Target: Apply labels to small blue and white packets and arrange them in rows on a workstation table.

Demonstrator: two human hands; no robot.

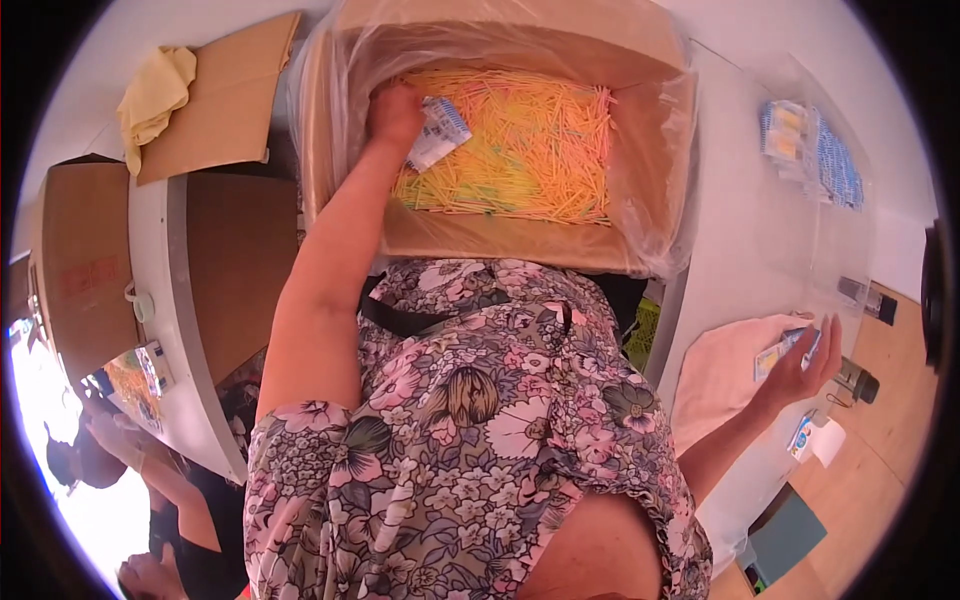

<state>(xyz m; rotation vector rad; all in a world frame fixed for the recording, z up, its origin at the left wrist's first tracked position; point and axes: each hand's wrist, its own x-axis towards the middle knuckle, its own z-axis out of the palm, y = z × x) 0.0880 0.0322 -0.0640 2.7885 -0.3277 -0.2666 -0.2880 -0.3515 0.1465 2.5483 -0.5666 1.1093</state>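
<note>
A large cardboard box lined with clear plastic stands before me, holding a layer of thin pink, orange and yellow sticks. My left hand is down inside it at the left wall, fingers closed. A small white and blue packet sticks out from the thumb side of that hand, over the sticks; the fingertips are hidden. At the right, my right hand is raised over the edge of a pink cloth, fingers stretched apart. Beside its fingers, a small printed packet rests on the cloth.
Several blue and white packets lie in a clear plastic tray at the right. At the left are cardboard sheets, a yellow cloth, a brown carton and a tape roll. Another person works at the lower left.
</note>
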